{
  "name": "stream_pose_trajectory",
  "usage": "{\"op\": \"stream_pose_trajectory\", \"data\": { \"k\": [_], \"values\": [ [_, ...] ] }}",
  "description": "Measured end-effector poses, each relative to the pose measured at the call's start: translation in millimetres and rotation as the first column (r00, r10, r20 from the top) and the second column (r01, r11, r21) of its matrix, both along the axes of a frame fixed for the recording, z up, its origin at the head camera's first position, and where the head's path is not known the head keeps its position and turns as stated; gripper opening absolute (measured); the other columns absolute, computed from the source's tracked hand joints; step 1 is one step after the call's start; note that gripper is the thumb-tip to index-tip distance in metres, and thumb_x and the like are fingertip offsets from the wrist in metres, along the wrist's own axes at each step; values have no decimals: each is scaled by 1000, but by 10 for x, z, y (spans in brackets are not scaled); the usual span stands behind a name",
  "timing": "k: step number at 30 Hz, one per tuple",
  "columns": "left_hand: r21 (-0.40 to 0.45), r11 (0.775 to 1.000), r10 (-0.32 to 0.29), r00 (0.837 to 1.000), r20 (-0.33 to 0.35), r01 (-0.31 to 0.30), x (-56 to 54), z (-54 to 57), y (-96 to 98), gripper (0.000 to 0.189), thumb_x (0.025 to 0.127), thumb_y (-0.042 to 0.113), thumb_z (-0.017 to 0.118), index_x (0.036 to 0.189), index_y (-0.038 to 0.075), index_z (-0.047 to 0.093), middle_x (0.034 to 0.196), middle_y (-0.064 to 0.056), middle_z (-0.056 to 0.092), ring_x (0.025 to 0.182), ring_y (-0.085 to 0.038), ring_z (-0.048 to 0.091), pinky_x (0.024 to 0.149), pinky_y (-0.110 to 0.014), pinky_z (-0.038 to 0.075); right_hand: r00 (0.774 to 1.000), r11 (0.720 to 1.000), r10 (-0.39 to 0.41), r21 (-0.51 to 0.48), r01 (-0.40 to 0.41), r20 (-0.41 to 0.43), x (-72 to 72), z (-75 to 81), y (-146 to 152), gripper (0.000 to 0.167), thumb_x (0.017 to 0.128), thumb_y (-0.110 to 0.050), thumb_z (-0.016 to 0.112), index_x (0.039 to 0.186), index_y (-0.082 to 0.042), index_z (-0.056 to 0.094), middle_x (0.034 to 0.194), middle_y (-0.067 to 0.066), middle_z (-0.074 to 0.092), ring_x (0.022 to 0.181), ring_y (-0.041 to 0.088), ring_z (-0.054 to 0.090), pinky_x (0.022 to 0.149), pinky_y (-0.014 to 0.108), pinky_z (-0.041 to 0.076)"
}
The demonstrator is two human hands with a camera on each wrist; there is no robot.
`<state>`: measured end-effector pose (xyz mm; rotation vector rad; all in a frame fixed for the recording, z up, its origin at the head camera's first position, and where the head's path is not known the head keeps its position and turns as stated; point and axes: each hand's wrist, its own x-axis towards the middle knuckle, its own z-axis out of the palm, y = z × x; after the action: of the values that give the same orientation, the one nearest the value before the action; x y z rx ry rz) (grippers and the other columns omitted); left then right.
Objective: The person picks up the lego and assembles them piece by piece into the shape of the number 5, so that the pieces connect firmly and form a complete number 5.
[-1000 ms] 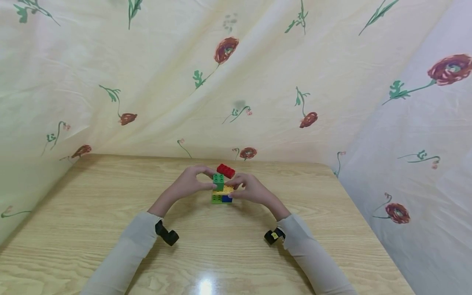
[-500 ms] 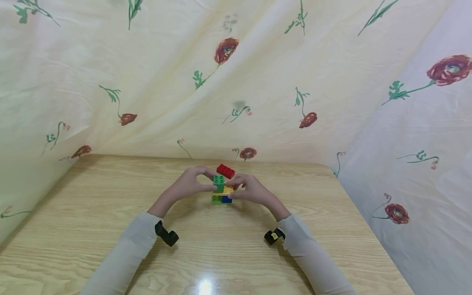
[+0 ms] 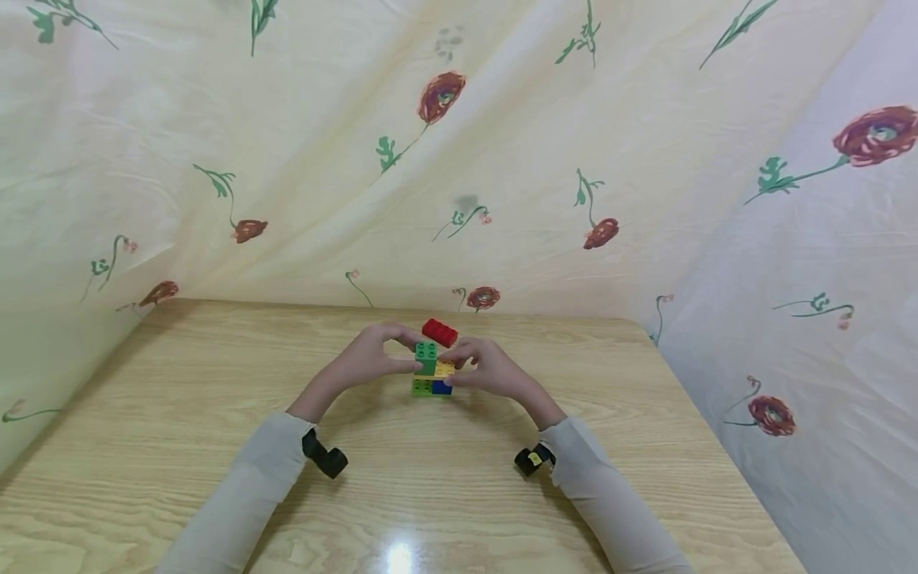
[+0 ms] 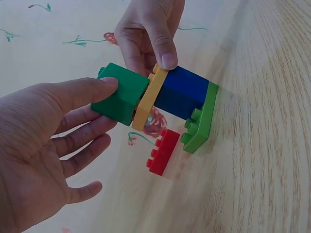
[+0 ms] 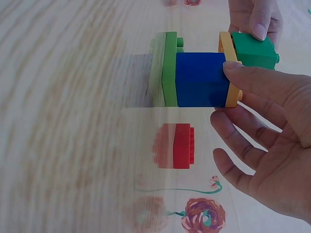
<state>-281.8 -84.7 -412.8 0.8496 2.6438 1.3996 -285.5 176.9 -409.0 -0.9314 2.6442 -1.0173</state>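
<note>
My left hand point(image 3: 369, 352) pinches a dark green brick point(image 4: 120, 94) between thumb and fingers. That brick stands on the left half of a thin yellow plate point(image 4: 149, 98); a narrow dark gap shows between them in the left wrist view. Under the plate's right half is a blue brick point(image 5: 201, 80), set on a light green plate point(image 5: 170, 73) that lies on the table. The light green plate's left studs are bare. My right hand point(image 3: 489, 368) holds the yellow plate, its thumb at the seam with the blue brick. Its fingertips on the far side are partly hidden.
A red brick point(image 3: 440, 332) lies on the wooden table point(image 3: 445, 494) just behind the stack. Behind the table hangs a flowered cloth point(image 3: 315, 159), which also runs along both sides. Each wrist wears a black camera mount point(image 3: 326, 456).
The dark green brick has come down slightly toward the yellow plate, with my left fingers on it. My right hand keeps its place, and the red brick has not moved.
</note>
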Motion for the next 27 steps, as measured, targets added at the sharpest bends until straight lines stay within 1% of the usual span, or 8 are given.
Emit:
{"op": "stream_pose_trajectory", "data": {
  "k": [10,18,22,27],
  "values": [
    [-9,1000,1,1000,1,-1,10,17,-3,35,87,26,82,119,17,73,119,-2,74,118,-34,63,108,-63,41,1000,1000,8,-9,-8,-5,1,3,10,38,90,-17,78,127,-11,72,112,5,72,98,18,64,88,36,50],
    [-9,1000,-9,1000,-5,9,20,21,-21,38,88,27,82,122,15,72,117,-3,74,116,-34,63,107,-65,41,1000,1000,10,-3,-10,-4,-13,-6,9,38,90,-17,78,127,-11,72,111,5,72,98,17,64,88,35,49],
    [-5,1000,-13,1000,-5,13,7,5,-18,39,87,26,82,123,15,72,115,-3,74,115,-34,64,109,-63,40,1000,1000,14,-4,-14,-9,-10,-4,11,38,90,-17,78,127,-10,72,111,5,72,98,17,64,88,35,49],
    [-8,1000,-23,1000,-3,23,-8,-35,-20,41,86,23,82,125,16,70,114,-1,73,113,-30,65,108,-60,43,1000,1000,20,-9,-21,-11,-5,-1,12,38,90,-17,78,127,-10,72,111,6,73,98,18,64,88,35,49]
  ]
}}
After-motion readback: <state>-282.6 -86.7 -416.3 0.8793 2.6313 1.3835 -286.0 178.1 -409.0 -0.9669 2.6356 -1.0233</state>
